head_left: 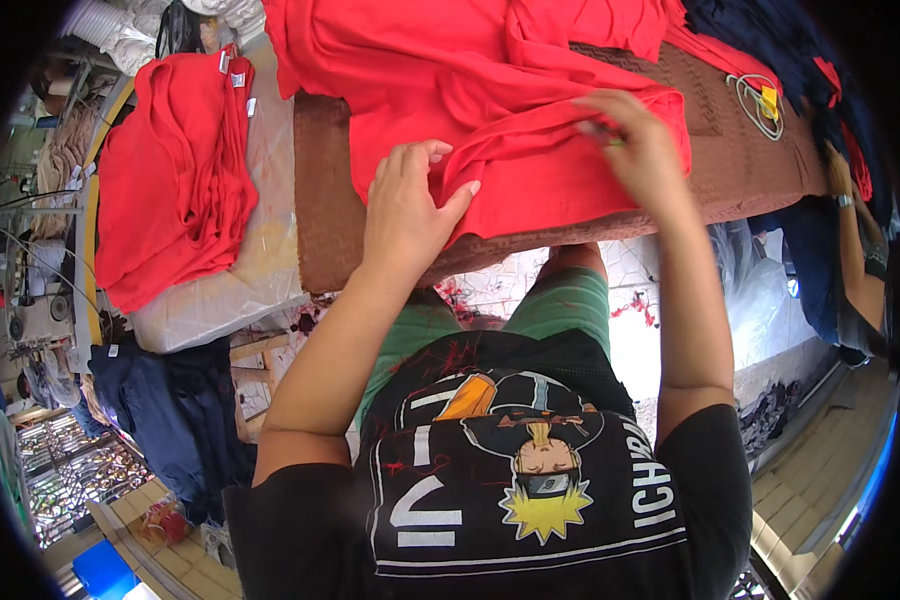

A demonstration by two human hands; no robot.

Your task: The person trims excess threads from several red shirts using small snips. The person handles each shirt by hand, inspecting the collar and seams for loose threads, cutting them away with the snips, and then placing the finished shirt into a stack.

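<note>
Here, the left hand (405, 205) lies flat with its fingers spread wide and pressed on a red garment (490, 110), the cloth bunching just past the fingertips and running under the palm. The right hand (635, 150) has its fingers drawn narrow, pinching a fold of the same garment at its edge, with the brown work table (740, 165) showing just beyond them. Well off from the left fingers lies a stack of red shirts (170, 180), and a coiled white cord (758, 102) rests near the right ones.
</note>
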